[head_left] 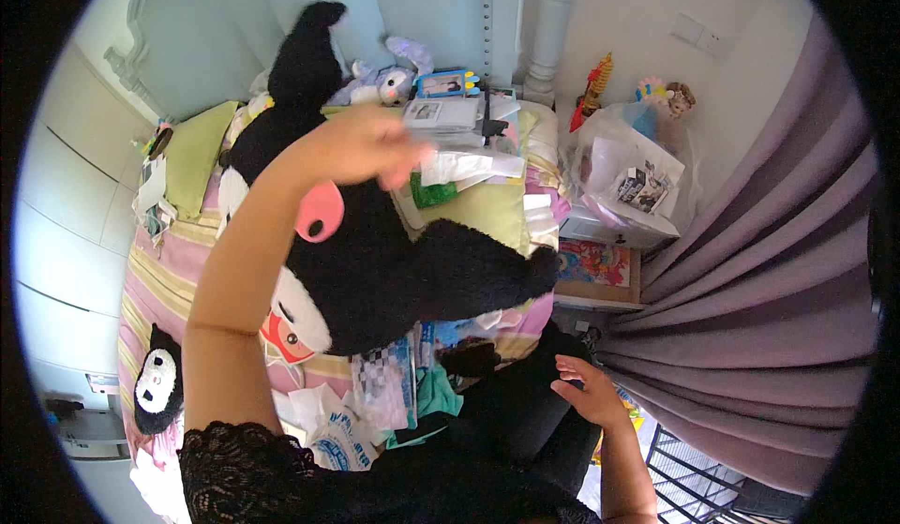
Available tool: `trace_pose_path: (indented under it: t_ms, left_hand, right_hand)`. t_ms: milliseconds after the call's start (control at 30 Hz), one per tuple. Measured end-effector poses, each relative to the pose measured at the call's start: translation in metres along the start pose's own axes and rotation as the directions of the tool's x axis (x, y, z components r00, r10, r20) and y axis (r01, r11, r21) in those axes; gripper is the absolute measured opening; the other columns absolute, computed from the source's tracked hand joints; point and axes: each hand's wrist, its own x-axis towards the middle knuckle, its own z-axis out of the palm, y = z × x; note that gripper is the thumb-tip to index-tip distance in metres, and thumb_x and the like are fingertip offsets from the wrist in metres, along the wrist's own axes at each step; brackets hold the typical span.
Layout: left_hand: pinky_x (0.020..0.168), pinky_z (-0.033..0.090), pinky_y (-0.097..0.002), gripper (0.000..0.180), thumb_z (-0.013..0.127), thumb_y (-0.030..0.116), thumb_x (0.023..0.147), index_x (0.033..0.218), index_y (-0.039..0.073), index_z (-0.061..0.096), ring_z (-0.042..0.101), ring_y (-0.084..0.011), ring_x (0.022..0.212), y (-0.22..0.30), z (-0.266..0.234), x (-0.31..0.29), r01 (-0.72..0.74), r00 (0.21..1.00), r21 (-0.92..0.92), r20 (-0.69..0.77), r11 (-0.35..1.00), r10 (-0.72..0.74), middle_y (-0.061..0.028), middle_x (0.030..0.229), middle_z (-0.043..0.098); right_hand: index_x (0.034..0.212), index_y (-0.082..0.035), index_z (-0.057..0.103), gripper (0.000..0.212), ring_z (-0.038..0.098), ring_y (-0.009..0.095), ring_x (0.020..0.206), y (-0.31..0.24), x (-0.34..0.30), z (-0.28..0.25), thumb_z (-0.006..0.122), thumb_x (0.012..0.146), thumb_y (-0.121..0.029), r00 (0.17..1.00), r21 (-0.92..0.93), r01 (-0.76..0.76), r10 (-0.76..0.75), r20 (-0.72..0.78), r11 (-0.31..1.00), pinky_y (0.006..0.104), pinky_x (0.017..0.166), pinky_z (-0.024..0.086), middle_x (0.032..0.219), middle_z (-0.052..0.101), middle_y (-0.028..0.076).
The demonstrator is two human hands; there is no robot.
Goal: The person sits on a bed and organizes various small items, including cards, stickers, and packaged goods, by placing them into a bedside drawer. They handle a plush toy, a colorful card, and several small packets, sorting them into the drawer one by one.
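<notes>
My left hand [370, 149] reaches out over a big black plush toy [366, 271] on the bed. Smeared by motion, its fingers close on the edge of a flat, whitish see-through packet [445, 116] with a small picture on it. Below the packet are white papers [478, 165] and a green packet [431, 189] on a light green pillow [497, 210]. My right hand [589, 391] is low on the right beside my black-clad leg, fingers apart, holding nothing.
A bedside cabinet [614, 229] with a pulled-out drawer [600, 290] carries a bulging clear bag [637, 158]. A purple curtain [759, 243] hangs at right. Clothes, plastic bags [342, 440] and a small black-and-white plush [157, 379] lie on the striped bed [150, 280].
</notes>
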Motion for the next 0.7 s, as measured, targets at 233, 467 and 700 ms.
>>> trace_pose_path:
  t_ms: [233, 467, 700]
  left_hand:
    - [0.083, 0.047, -0.0384, 0.062, 0.067, 0.047, 0.078, 0.11, -0.006, 0.06, 0.061, -0.0288, 0.099, -0.162, 0.015, 0.219, 0.448, 0.691, -0.376, -0.43, 0.811, -0.581, -0.0192, 0.108, 0.063]
    - [0.08, 0.046, -0.0425, 0.066, 0.078, 0.044, 0.069, 0.113, -0.001, 0.06, 0.057, -0.0294, 0.101, -0.196, 0.032, 0.217, 0.503, 0.711, -0.511, -0.214, 0.697, -0.67, -0.0205, 0.119, 0.056]
    - [0.079, 0.045, -0.0451, 0.059, 0.081, 0.031, 0.068, 0.111, -0.001, 0.059, 0.057, -0.0298, 0.098, -0.208, 0.025, 0.215, 0.418, 0.776, -0.763, 0.017, 0.494, -0.631, -0.0201, 0.115, 0.057]
  right_hand:
    - [0.124, -0.002, 0.053, 0.05, 0.061, 0.022, 0.1, -0.005, 0.023, -0.02, 0.069, 0.081, -0.022, 0.999, 0.12, -0.045, 0.048, -0.016, 0.992, 0.0321, 0.087, 0.047, 0.116, 0.061, 0.013]
    - [0.121, 0.0, 0.053, 0.044, 0.061, 0.021, 0.101, 0.054, 0.006, -0.025, 0.068, 0.082, -0.016, 0.971, 0.241, -0.186, 0.216, -0.105, 0.953, 0.0319, 0.086, 0.048, 0.113, 0.062, 0.015]
    - [0.122, 0.0, 0.052, 0.043, 0.06, 0.019, 0.1, 0.039, 0.007, -0.01, 0.066, 0.083, -0.012, 0.973, 0.268, -0.212, 0.229, -0.036, 0.94, 0.0299, 0.087, 0.047, 0.108, 0.062, 0.013]
